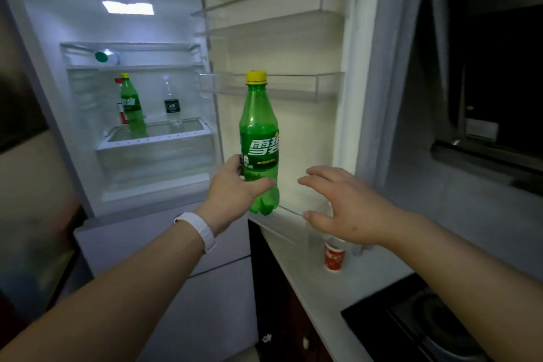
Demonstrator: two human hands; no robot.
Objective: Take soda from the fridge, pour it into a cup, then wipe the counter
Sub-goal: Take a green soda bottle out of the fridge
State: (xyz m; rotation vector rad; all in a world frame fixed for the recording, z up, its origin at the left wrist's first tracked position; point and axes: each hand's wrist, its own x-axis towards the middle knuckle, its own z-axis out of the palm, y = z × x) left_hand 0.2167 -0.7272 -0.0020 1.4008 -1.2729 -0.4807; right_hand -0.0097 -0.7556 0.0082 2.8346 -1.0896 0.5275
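The left hand (235,188) holds the green soda bottle (259,138) upright in front of the open fridge (141,132), its fingers (235,163) wrapped around the lower part of the bottle, under the label. The yellow cap (256,76) sits on the bottle, so I judge the bottle is not opened yet. The right hand (349,209) is beside the bottle, not touching it, with fingers spread and released, holding nothing. The fridge door (293,47) stands open, and another green bottle (132,109) and a clear bottle (172,106) stay on a shelf inside. A red paper cup (334,256) waits on the worktop (308,282), near its far edge, close to the fridge. So the first step looks nearly done; closing the door, pouring and wiping the worktop are left.
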